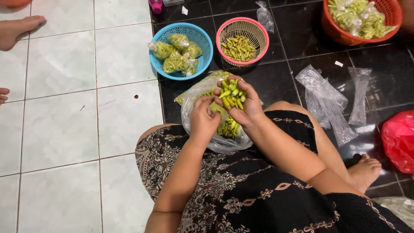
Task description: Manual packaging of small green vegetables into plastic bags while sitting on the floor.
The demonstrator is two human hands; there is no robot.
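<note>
Over a clear plastic bag (202, 101), right hand (241, 108) cups green chillies (232, 96).

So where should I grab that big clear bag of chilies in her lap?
Probably the big clear bag is best taken by its loose open rim, from above. Its mouth gapes upward and its belly is soft, so a low grip may spill chilies. The right hand holds a handful.

The orange basket (345, 36) at the floor's far right corner is being cut off by the top edge, as is the red bag (399, 140) by the right edge. Part of the chillies (227, 127) in the clear bag (194, 97) is being hidden by the left hand (203, 121) and right hand (241, 108).
</note>
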